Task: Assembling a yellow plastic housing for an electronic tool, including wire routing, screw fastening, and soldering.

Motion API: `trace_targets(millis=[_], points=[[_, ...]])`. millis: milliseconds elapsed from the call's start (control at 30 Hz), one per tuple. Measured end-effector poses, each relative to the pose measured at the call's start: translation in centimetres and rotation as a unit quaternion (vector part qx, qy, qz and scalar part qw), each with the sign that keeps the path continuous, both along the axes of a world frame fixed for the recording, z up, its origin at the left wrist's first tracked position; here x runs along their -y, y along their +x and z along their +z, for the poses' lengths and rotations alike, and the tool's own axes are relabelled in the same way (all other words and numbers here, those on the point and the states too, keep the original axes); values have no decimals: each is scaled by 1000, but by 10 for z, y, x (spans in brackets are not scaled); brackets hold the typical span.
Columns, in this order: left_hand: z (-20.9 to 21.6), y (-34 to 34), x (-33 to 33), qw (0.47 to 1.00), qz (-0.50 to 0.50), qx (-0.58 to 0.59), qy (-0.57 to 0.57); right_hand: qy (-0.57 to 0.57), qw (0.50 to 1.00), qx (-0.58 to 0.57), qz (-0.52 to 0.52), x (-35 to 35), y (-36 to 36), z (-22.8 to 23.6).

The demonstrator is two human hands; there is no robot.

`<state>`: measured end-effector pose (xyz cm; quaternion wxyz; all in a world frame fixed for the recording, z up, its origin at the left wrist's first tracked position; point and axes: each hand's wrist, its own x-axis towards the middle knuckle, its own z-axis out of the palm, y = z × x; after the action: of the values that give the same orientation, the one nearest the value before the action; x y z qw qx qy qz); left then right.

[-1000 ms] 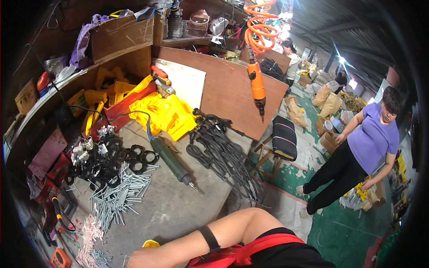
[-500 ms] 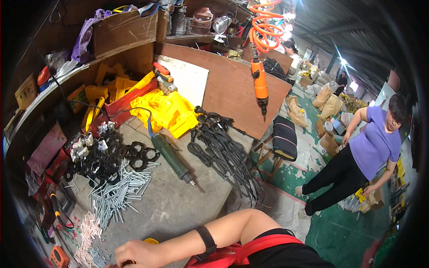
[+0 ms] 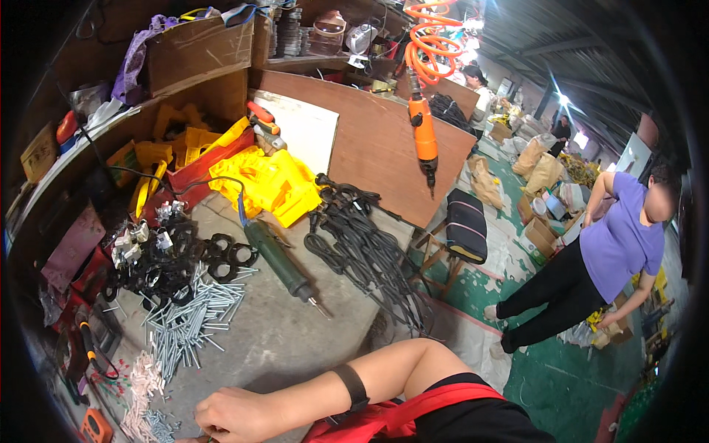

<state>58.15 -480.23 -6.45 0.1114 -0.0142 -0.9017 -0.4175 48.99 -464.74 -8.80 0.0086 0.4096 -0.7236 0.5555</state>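
My right hand [image 3: 235, 415] is at the lower edge, with its forearm coming in from the right. The fingers are curled closed, and what they hold, if anything, is hidden beneath them. My left hand is out of view. Beside the right hand lie small pale pink pieces [image 3: 140, 399] and a heap of short screws [image 3: 159, 426]. Beyond these is a pile of long silver screws [image 3: 196, 317]. Black ring-shaped parts [image 3: 166, 269] and small white parts [image 3: 131, 247] are heaped further back. A green corded screwdriver [image 3: 277, 258] rests on the grey table [image 3: 288, 347].
Black cables [image 3: 365, 247] lie along the table's right side. Yellow plastic housings [image 3: 269, 181] sit beside a red bin [image 3: 196, 196]. An orange power driver [image 3: 422, 136] hangs from a coiled hose. A person in purple [image 3: 617, 229] stands right, past a padded stool [image 3: 467, 227].
The view has shifted slightly. My right hand has moved a little to the right, still closed. A yellow piece that showed behind its wrist is no longer visible.
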Motion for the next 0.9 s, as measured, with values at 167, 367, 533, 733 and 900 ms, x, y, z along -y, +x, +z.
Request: trace_targets(millis=[167,367,533,733,900], points=[[2,1,-1,998,-13,-45,-47,39,999,20,-9,2,0,-1],[7,1,0,971,-43,-144,-187,64,998,25,10,16,4,-3],[-7,4,10,993,-15,-86,-81,116,993,-7,5,17,-1,4],[-12,8,18,999,31,-25,26,141,989,-29,-40,27,-11,-1],[-32,11,27,995,51,-16,81,146,982,-119,-21,29,-4,-20]])
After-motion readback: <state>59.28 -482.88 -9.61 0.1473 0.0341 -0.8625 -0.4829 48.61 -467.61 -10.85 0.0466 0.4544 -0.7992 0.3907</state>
